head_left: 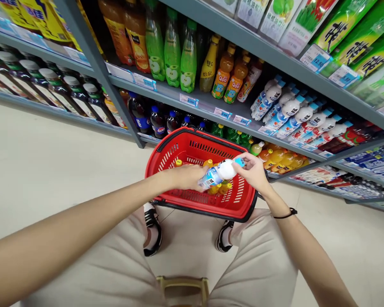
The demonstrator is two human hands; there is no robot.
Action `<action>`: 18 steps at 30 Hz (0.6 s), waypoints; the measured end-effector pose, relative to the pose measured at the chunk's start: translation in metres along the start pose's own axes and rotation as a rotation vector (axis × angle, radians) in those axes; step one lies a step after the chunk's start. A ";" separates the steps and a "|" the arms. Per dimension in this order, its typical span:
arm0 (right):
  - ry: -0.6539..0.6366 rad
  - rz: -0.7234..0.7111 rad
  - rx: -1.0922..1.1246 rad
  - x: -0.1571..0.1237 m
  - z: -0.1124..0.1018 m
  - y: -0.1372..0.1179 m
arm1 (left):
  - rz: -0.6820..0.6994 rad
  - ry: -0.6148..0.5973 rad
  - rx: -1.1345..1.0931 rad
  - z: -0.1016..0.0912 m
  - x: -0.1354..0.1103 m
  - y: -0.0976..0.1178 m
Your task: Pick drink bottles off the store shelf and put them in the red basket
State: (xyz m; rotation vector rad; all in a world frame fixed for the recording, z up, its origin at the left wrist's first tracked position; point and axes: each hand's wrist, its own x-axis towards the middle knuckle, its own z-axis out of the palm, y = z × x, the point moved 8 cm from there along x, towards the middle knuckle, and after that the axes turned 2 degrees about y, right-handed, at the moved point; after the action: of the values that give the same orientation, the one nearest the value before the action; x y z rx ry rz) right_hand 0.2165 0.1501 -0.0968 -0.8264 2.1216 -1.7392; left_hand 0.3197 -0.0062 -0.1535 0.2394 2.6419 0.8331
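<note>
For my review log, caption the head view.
Left hand holds a bottle, right hand on its blue cap, above a red basket.

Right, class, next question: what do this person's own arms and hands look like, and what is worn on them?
The left arm and right arm are bare as far as they show, without sleeves in view. The left hand and right hand are ungloved. A thin black band with a small knot-like bit circles the right wrist.

Green bottles on a grey shelf in my feed, dark bottles below, price tags along the shelf edge, pale floor at left.
</note>
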 end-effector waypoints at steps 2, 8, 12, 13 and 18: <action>-0.125 -0.080 -0.189 -0.007 0.015 0.000 | -0.036 -0.038 0.251 -0.004 -0.003 -0.002; -0.408 -0.113 -0.688 -0.009 0.028 0.024 | -0.125 -0.204 0.276 0.009 -0.029 0.013; -0.547 -0.040 -0.789 -0.009 0.028 0.042 | -0.143 -0.203 0.261 0.017 -0.040 0.015; -0.584 -0.023 -0.819 -0.012 0.031 0.047 | -0.148 -0.195 0.251 0.016 -0.042 0.014; -0.682 0.048 -0.934 -0.022 0.040 0.063 | -0.187 -0.161 0.235 0.007 -0.045 0.012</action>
State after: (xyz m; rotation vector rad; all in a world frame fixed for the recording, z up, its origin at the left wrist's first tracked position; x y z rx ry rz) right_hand 0.2399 0.1380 -0.1700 -1.3056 2.3038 -0.2315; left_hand 0.3649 -0.0045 -0.1391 0.1111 2.5585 0.4250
